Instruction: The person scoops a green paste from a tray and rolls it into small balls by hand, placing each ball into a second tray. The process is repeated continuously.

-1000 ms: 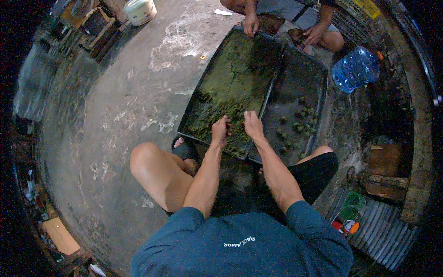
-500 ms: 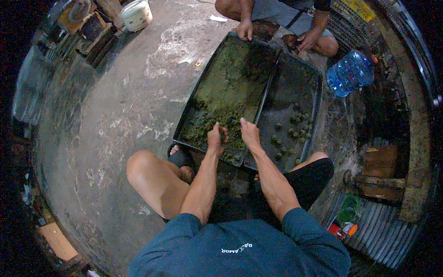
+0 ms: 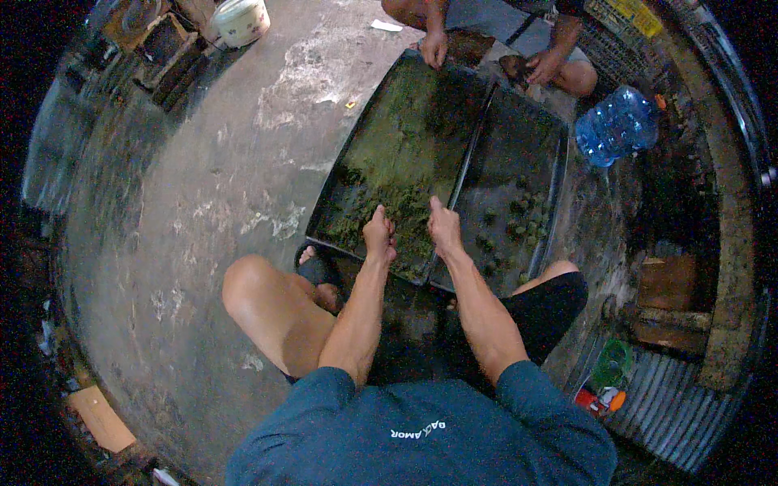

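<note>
Two dark shallow trays lie side by side in front of my crossed legs. Crumbly green material is spread in the left tray (image 3: 395, 130), heaped thickest at its near end. My left hand (image 3: 379, 235) hovers above that heap, fingers curled in and thumb on top. Close to the divider between the trays, my right hand (image 3: 445, 228) is likewise closed, thumb upward. Whatever either hand may hold is hidden by the fingers. In the right tray (image 3: 506, 154) several small round green clumps (image 3: 527, 217) sit toward the near end.
Across the trays sits another person, one hand (image 3: 434, 49) at the left tray's far edge. A blue water jug (image 3: 617, 125) lies to the right. A white bucket (image 3: 241, 23) stands far left; corrugated sheet (image 3: 668, 413) and a green coil (image 3: 613, 363) are near right.
Both my hands have shifted slightly away from me over the left tray. The fingers of my left hand have curled in tighter. The other person's hands stay nearly where they were.
</note>
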A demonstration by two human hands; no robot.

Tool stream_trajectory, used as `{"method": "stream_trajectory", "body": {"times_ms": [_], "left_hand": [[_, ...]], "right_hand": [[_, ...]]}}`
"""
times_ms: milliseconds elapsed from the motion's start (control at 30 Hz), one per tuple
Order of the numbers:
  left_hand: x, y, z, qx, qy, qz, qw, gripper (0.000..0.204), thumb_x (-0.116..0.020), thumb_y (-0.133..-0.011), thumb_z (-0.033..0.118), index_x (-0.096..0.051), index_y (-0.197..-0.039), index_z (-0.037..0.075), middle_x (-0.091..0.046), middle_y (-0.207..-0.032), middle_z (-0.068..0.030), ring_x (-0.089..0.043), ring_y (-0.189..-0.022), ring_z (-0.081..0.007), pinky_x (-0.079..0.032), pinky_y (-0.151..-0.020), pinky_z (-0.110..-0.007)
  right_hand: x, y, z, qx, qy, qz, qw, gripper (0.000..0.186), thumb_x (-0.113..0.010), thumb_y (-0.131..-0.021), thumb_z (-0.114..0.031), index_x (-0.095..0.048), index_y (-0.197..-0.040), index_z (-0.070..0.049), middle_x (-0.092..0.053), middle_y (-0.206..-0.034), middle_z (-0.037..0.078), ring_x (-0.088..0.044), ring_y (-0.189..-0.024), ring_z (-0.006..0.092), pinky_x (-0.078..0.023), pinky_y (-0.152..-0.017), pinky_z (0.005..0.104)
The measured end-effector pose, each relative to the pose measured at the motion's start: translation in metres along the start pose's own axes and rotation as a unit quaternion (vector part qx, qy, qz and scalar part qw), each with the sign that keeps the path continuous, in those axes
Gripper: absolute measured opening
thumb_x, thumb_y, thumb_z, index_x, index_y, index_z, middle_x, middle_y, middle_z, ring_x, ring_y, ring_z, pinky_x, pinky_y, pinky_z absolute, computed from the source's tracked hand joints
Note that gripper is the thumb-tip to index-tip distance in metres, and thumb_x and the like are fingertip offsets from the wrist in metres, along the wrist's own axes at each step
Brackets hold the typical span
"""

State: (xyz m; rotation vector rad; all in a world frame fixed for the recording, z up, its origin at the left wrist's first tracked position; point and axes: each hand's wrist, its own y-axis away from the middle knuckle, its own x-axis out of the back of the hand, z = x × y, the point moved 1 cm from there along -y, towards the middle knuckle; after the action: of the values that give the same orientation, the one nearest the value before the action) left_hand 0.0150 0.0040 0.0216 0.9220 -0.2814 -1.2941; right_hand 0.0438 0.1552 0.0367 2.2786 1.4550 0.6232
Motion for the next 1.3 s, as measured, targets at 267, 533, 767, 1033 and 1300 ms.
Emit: {"method": "stream_trajectory", "body": {"times_ms": [267,533,767,1033,1300], "left_hand": [[0.005,-0.017,0.0,-0.072,-0.052,-0.117,0.989,0.028,-0.05,-0.091,0.031,-0.061,-0.088,0.005,-0.058,-0.076,-0.0029,-0.053,-0.06,-0.0138,-0.041,-0.05,-0.027],[0.011,-0.021,0.0,-0.02,0.019,-0.048,0.998,0.036,-0.05,-0.09,0.036,-0.051,-0.066,0.01,-0.05,-0.059,-0.0018,-0.043,-0.044,-0.0125,-0.031,-0.042,-0.026],[0.002,-0.03,-0.007,-0.102,-0.03,-0.102,0.989,0.033,-0.051,-0.09,0.033,-0.058,-0.074,0.005,-0.055,-0.065,-0.0023,-0.048,-0.05,-0.0122,-0.036,-0.043,-0.025],[0.009,-0.017,0.005,-0.006,0.072,-0.089,0.993,0.034,-0.053,-0.088,0.035,-0.049,-0.064,0.012,-0.051,-0.057,-0.0008,-0.043,-0.045,-0.0097,-0.03,-0.037,-0.024],[-0.004,-0.03,-0.004,-0.156,-0.063,-0.095,0.981,0.03,-0.051,-0.089,0.03,-0.058,-0.072,0.006,-0.053,-0.061,-0.0012,-0.052,-0.053,-0.0122,-0.036,-0.044,-0.025]], "right_hand": [[-0.003,0.015,-0.023,0.025,-0.187,-0.07,0.98,0.023,-0.055,-0.088,-0.026,-0.057,-0.099,-0.007,-0.061,-0.081,0.003,-0.055,-0.061,0.0132,-0.042,-0.053,0.0266],[-0.003,0.005,-0.005,0.001,-0.141,-0.025,0.99,0.04,-0.047,-0.091,-0.039,-0.049,-0.066,-0.009,-0.052,-0.059,0.004,-0.042,-0.042,0.0105,-0.03,-0.038,0.0235],[-0.011,0.014,-0.02,0.025,-0.126,-0.074,0.989,0.029,-0.048,-0.091,-0.034,-0.053,-0.081,-0.007,-0.055,-0.07,0.004,-0.048,-0.052,0.0108,-0.038,-0.046,0.0263],[0.001,0.008,-0.008,-0.04,-0.205,-0.108,0.972,0.032,-0.049,-0.091,-0.038,-0.05,-0.077,-0.009,-0.053,-0.066,0.003,-0.047,-0.049,0.01,-0.035,-0.04,0.0264],[-0.008,0.005,-0.007,0.063,-0.036,-0.026,0.997,0.034,-0.049,-0.091,-0.035,-0.052,-0.074,-0.006,-0.051,-0.061,0.003,-0.048,-0.05,0.012,-0.037,-0.043,0.0258]]}}
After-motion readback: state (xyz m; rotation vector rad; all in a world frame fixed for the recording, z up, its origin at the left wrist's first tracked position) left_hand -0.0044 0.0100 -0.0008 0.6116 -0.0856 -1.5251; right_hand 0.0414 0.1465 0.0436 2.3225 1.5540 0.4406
